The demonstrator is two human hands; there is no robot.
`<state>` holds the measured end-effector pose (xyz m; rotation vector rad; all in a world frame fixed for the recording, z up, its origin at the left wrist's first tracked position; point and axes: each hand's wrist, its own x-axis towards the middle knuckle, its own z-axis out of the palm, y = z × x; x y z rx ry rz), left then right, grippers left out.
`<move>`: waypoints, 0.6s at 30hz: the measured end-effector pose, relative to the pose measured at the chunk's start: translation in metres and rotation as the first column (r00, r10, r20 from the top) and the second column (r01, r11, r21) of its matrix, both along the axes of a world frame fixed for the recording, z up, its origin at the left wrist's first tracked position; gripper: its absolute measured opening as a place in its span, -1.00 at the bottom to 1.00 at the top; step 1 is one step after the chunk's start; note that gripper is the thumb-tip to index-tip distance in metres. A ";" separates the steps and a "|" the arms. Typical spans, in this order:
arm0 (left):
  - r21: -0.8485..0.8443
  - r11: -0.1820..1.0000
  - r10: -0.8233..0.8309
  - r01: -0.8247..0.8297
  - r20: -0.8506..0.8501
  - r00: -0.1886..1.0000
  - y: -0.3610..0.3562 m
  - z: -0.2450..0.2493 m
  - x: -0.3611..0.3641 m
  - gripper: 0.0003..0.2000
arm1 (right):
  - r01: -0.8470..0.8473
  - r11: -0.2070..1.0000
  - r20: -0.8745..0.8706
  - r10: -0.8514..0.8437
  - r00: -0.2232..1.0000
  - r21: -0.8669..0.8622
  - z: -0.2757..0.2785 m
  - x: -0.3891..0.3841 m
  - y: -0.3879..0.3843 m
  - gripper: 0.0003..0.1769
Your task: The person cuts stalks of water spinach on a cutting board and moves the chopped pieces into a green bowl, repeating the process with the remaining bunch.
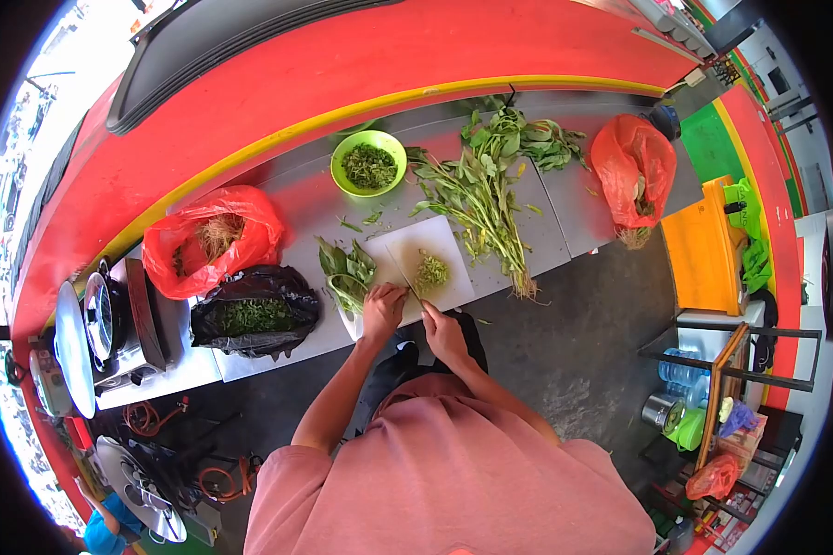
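On the white cutting board [449, 242] lies a small heap of chopped green stems [430, 272]. My right hand [443, 331] is closed round the handle of a knife [404, 274], whose blade points up and left across the board. Just left of the blade, my left hand [383, 310] holds the ends of a bunch of leafy greens [347, 271], with its fingers bent together. The leaves spread over the board's left side. Above the board stands a lime-green bowl [337, 174] of cut greens.
Long leafy stalks [486, 194] lie right of the board. A red bag [167, 235] with roots and a black bag [309, 326] of greens are at the left, near a stove [142, 324]. Another red bag [632, 166] sits at the right end of the metal table [537, 222].
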<state>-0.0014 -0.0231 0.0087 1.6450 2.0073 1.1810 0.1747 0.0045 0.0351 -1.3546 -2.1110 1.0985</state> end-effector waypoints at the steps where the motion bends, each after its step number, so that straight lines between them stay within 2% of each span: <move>1: -0.003 1.000 -0.002 0.002 0.001 1.000 0.000 0.001 0.000 -0.85 | 0.000 1.000 -0.014 0.000 1.000 0.014 0.000 0.000 0.000 -0.65; 7: 0.002 1.000 0.003 -0.003 -0.011 1.000 0.000 0.000 0.001 -0.86 | -0.025 1.000 0.104 0.024 0.994 0.008 0.003 -0.004 0.002 -0.64; 14: -0.013 1.000 0.008 -0.009 -0.031 0.999 0.001 0.002 0.001 -0.85 | -0.081 0.994 0.160 0.070 0.985 0.068 -0.010 -0.017 0.014 -0.62; 16: -0.008 1.000 0.003 -0.004 -0.030 1.000 0.000 0.001 0.000 -0.85 | -0.073 0.997 0.170 0.067 0.983 0.034 -0.005 -0.023 0.019 -0.61; 18: -0.013 1.000 0.015 -0.014 0.033 0.999 0.000 -0.001 -0.001 -0.86 | -0.064 0.998 0.175 0.062 0.983 0.007 0.000 -0.023 0.019 -0.61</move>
